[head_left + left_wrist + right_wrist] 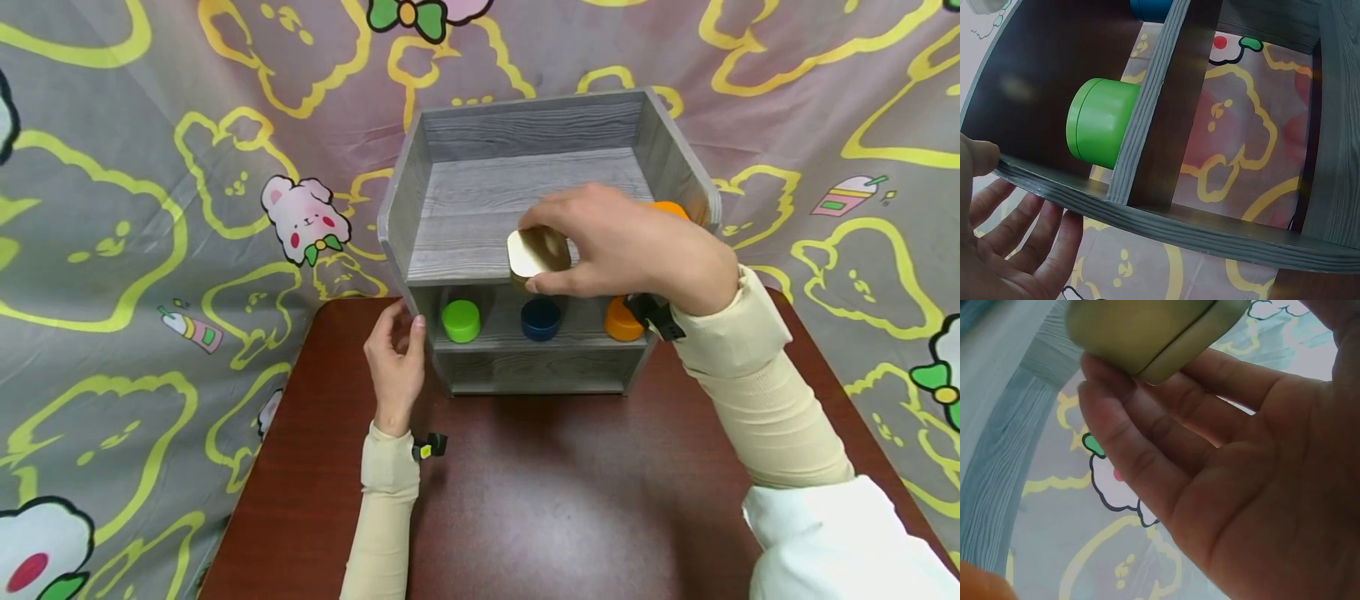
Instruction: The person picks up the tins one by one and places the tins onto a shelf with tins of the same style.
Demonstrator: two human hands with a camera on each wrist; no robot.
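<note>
My right hand holds a gold tin with rounded corners between thumb and fingers, in front of the top shelf's front edge. The right wrist view shows the fingers against the gold tin, which has a lid seam. My left hand grips the left side panel of a grey wood-grain shelf unit. In the left wrist view, the thumb lies on one side of the panel edge and the fingers on the other.
On the middle shelf stand a green round tin, a dark blue tin and an orange tin. Another orange object shows partly behind the right wrist. The unit stands on a dark red-brown table, with patterned cloth around it.
</note>
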